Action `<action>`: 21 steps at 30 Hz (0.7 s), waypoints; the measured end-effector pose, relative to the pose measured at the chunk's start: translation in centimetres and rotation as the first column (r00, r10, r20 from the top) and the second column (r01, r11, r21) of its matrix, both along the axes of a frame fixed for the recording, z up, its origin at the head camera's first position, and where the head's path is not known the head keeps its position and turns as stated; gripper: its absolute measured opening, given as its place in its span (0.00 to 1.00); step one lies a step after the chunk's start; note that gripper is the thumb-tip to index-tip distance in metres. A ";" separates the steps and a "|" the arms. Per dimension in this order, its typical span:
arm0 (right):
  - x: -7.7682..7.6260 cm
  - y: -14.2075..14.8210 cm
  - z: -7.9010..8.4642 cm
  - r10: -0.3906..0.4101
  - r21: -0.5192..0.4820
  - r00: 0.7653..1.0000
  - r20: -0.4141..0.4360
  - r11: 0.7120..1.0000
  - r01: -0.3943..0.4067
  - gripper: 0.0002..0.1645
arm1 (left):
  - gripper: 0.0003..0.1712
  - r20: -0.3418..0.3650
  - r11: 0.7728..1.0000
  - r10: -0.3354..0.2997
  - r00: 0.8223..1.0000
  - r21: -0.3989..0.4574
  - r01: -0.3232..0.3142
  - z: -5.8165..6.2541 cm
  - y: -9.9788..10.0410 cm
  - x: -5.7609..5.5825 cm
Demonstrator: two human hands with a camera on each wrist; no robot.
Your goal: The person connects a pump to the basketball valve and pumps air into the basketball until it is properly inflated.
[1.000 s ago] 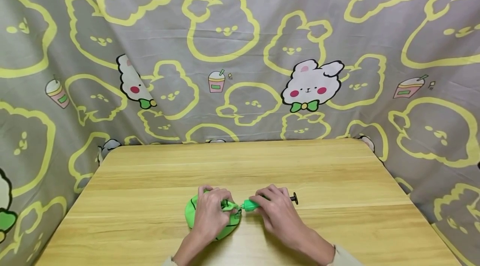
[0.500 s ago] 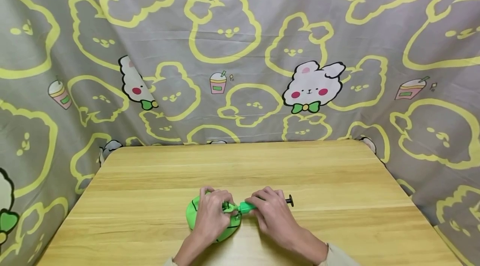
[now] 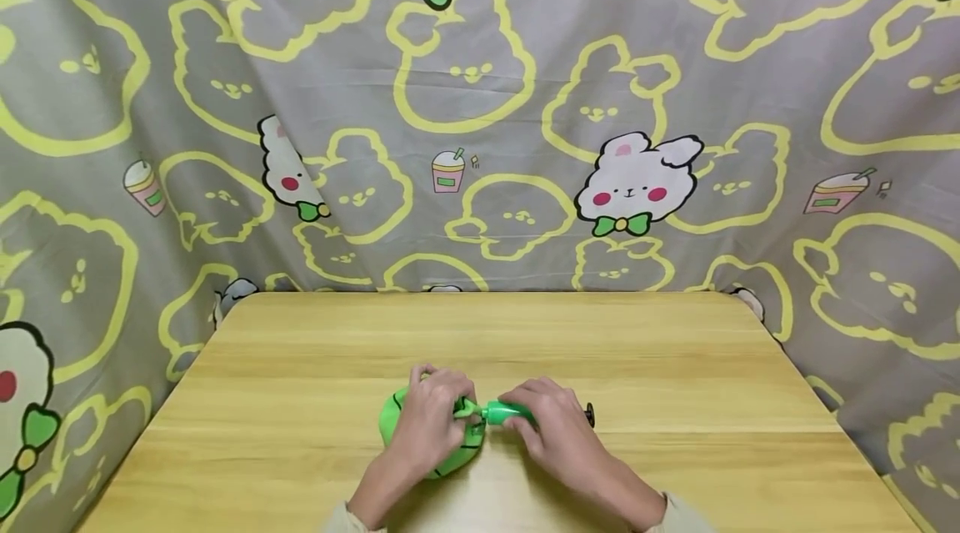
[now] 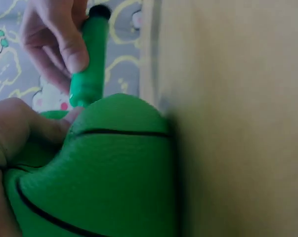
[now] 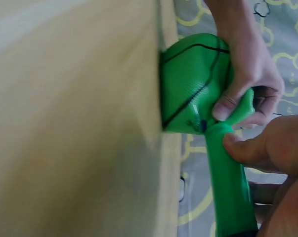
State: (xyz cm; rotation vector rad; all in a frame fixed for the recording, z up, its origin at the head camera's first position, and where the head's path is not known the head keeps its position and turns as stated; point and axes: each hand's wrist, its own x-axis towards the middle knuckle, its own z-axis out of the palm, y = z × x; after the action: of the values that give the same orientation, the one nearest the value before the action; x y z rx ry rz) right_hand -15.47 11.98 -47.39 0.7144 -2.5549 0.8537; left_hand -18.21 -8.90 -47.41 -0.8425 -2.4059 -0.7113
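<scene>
A soft, partly deflated green ball (image 3: pixel 456 461) with black lines rests on the table, its skin dented and folded. My left hand (image 3: pixel 429 424) pinches a fold of it beside the valve area; in the right wrist view the left thumb presses near the pump's tip. A green hand pump (image 3: pixel 504 412) with a black handle (image 3: pixel 590 414) lies in the grip of my right hand (image 3: pixel 558 426), nozzle end against the ball. From the left wrist, the ball (image 4: pixel 121 173) fills the foreground and the pump (image 4: pixel 93 59) points down at it. The nozzle itself is mostly hidden.
The wooden table (image 3: pixel 480 333) spreads around both hands, with rounded far corners. Behind it and at both sides hangs a grey curtain (image 3: pixel 510 133) printed with yellow outlines and white rabbits.
My right hand has brought the pump leftward, closing the small gap to the ball. The left hand keeps its pinch on the ball. The head view has tipped slightly.
</scene>
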 end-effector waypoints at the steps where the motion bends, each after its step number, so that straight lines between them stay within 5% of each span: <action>1: -0.2 0.0 0.1 0.004 -0.005 1.000 0.001 1.000 -0.004 0.14 | 0.21 -0.006 1.000 -0.011 1.000 -0.019 0.011 0.2 -0.2 -0.3; 8: -1.5 -0.8 0.7 0.016 -0.007 0.996 0.086 1.000 -0.015 0.18 | 0.19 -0.096 0.983 -0.037 0.995 -0.181 0.019 1.3 -2.1 -2.6; 15: -1.8 0.3 0.6 0.037 -0.016 0.987 0.158 0.999 -0.035 0.26 | 0.18 -0.109 0.988 0.009 0.994 -0.152 -0.026 1.6 -4.2 -4.5; 21: -2.1 2.3 -0.4 0.215 -0.249 0.916 0.340 0.959 -0.133 0.22 | 0.19 -0.130 0.982 0.006 0.992 -0.186 -0.030 1.8 -5.2 -6.0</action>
State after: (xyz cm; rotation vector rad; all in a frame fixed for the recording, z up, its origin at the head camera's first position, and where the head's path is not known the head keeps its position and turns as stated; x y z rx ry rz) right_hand -17.53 14.27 -47.74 0.7851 -2.6737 1.4264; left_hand -24.17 -14.13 -45.62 -0.9109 -2.3862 -0.4138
